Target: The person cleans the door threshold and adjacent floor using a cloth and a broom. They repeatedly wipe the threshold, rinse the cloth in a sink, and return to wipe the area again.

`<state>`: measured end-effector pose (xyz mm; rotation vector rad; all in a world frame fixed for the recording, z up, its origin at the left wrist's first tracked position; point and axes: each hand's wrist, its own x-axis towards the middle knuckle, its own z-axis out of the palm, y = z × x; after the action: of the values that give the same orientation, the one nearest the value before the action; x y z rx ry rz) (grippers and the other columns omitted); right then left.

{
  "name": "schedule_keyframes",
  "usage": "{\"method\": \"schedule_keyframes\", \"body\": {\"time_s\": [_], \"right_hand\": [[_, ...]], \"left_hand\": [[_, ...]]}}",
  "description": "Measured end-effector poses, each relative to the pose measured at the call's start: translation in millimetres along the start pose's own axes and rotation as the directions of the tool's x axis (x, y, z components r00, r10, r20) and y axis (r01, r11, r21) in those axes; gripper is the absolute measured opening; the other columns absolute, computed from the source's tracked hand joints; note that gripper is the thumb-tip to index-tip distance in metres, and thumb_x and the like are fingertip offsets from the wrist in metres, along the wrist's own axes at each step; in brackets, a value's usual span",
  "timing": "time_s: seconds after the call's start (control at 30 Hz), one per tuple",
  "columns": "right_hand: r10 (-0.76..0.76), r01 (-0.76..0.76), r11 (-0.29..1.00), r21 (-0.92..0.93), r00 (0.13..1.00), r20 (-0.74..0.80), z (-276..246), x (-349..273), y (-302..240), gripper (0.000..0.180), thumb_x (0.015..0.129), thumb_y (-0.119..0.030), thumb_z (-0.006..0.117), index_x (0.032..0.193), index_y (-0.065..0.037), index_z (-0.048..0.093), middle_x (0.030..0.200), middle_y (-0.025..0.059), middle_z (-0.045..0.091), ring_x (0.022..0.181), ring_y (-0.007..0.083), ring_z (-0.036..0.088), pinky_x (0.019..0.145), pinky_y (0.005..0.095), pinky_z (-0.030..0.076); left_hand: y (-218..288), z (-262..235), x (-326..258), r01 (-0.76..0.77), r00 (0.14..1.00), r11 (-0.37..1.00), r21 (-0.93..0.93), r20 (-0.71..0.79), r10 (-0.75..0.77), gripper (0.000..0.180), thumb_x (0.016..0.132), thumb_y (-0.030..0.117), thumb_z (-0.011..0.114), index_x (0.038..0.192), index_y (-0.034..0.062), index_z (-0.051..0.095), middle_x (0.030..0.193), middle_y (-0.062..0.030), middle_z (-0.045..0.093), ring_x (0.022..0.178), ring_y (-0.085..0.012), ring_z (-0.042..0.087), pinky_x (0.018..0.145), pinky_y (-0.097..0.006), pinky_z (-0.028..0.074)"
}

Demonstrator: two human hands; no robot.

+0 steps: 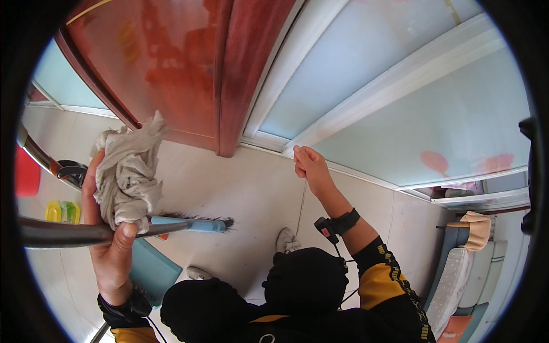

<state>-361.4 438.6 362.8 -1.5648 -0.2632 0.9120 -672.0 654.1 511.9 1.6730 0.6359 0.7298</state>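
My left hand [108,260] is closed round a crumpled grey-white rag [128,183] and the dark metal handle of a broom [205,224]. The handle comes in from the left edge and passes under my thumb. Beyond it, the broom's light-blue head and black bristles rest low over the floor. My right hand [313,171] is raised in a loose fist in front of the white-framed sliding door [400,91]. Nothing shows between its fingers, and its palm is hidden. A black strap with a small device circles my right wrist.
A red-brown glossy wooden panel [183,74] stands ahead, beside the frosted glass door. Below the broom lies a teal dustpan [157,268]. A red container [27,174] and a yellow-green pack [62,212] are at the left; cushions [454,280] are stacked at the right.
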Motion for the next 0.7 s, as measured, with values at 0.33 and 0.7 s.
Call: {"method": "schedule_keyframes", "body": {"time_s": [0.33, 0.7], "right_hand": [[-0.285, 0.342, 0.93, 0.133, 0.902, -0.324, -21.7, -16.2, -19.5, 0.031, 0.096, -0.031, 0.047, 0.074, -0.009, 0.048, 0.058, -0.0037, 0.034, 0.049, 0.0073, 0.031, 0.046, 0.0213, 0.026], [-0.491, 0.529, 0.848, -0.035, 0.759, -0.428, -17.9, -20.0, -107.5, 0.042, 0.094, -0.036, 0.049, 0.063, -0.009, 0.045, 0.051, -0.0031, 0.032, 0.046, 0.0074, 0.029, 0.045, 0.0231, 0.024]], "left_hand": [[-13.4, -1.6, 2.3, -0.061, 0.998, 0.998, 0.019, -0.022, 0.061, 0.092, 0.073, 0.049, 0.069, 0.141, 0.0031, 0.027, 0.14, -0.0174, 0.035, 0.128, -0.0313, 0.037, 0.108, -0.042, 0.026], [-14.6, -0.9, 1.9, -0.028, 0.999, 0.999, 0.021, -0.028, 0.029, 0.097, 0.069, 0.056, 0.07, 0.14, 0.0039, 0.028, 0.138, -0.0169, 0.038, 0.127, -0.0308, 0.039, 0.108, -0.042, 0.028]]}}
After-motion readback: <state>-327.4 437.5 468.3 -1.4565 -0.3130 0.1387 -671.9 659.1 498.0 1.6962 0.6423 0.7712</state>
